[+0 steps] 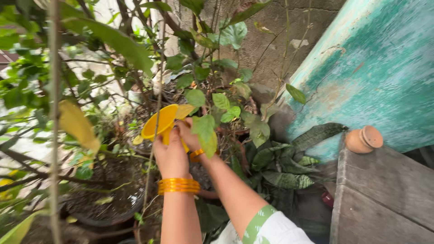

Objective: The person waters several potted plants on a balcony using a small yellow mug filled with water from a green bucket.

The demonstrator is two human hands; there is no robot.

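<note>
At the far left a yellow leaf (77, 124) hangs among green branches, beside a thin upright stem (54, 135). Below it sits a dark round pot (97, 214) filled with soil, with bits of fallen leaf lying on top. Just right of that, the left hand (171, 156) is wrapped around the lower part of a yellow funnel-shaped cup (163, 121), fingers closed on it, with orange bangles (179, 185) on the wrist. The cup tilts with its open mouth facing up and to the left, over the pots; whether anything is in it cannot be told. The right hand (189, 134) meets the cup from the other side, touching its rim and body, partly hidden behind a green leaf (205, 133), so its grip is not fully visible; it also wears an orange bangle, and a white sleeve with a green band (262, 223) shows at the elbow. Behind the hands, more pots with leafy plants stand against a grey wall. Further right grow broad striped leaves (289, 178), then a teal painted wall (384, 77). On a wooden ledge (384, 199) at the right lies a small clay pot (364, 139), tipped on its side
</note>
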